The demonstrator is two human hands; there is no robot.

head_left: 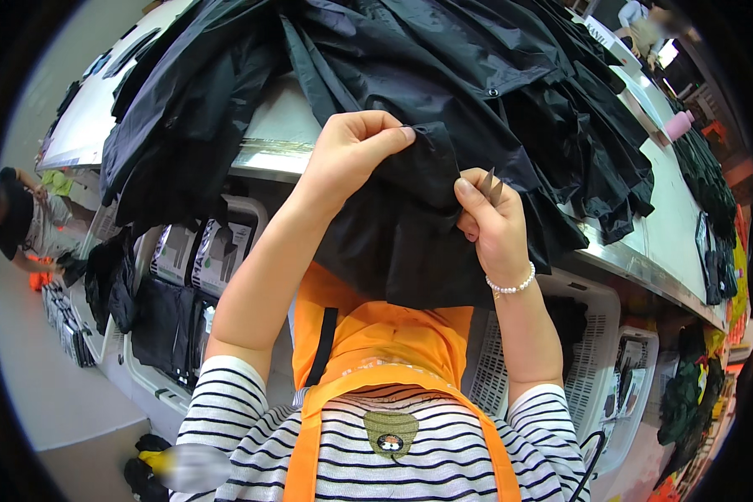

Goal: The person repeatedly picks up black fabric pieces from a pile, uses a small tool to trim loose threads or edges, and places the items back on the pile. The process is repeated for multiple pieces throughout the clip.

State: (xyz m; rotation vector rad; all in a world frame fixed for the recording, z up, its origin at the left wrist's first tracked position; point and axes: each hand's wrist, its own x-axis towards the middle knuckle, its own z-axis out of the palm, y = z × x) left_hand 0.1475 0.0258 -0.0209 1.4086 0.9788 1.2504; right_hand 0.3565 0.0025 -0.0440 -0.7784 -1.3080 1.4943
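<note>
A black, slightly shiny garment (410, 226) hangs over the near table edge in front of me. My left hand (356, 151) is closed, pinching its edge between thumb and forefinger. To the right, my right hand (494, 219) is closed around small thread snips (494, 187), whose pointed blades stick up past the fingers. Its thumb is beside the garment's edge; whether it also grips the cloth I cannot tell. Between both hands a stretch of the cloth edge is held up. A snap button (493, 92) shows on the black fabric farther back.
More black garments cover much of the white table (276, 125). White plastic baskets (581, 351) stand below it on both sides, holding packaged goods and dark cloth. A pink cylinder (678, 125) is at the right. Other people (25, 213) are at the far left and upper right.
</note>
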